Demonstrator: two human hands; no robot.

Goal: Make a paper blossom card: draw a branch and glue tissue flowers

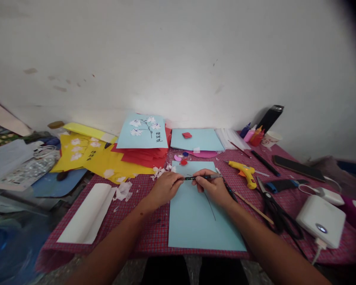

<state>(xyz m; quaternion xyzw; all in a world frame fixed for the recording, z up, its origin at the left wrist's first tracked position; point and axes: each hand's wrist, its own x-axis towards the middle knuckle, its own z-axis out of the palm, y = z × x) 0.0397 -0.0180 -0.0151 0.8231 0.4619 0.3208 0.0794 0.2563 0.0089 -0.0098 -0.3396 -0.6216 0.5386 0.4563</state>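
A slim dark pen (190, 178) lies crosswise over a light blue sheet of paper (192, 225). My right hand (210, 186) grips it with thumb and fingers wrapped round its barrel. At the pen's left end, my left hand (168, 186) is closed in a pinch; whether it holds a cap or the tip, I cannot make out. A thin dark line (210, 206) runs down the sheet, partly hidden by my right hand. Scraps of torn white paper (163, 170) lie beside my left hand.
Folded white paper (87, 213) lies left. Behind are yellow sheets (106, 160), a blue flower picture (142, 130) on red paper (142, 156), and more blue sheets (195, 138). Rightward lie a yellow glue gun (245, 172), scissors (277, 209), a white power bank (322, 219) and a black flask (269, 118).
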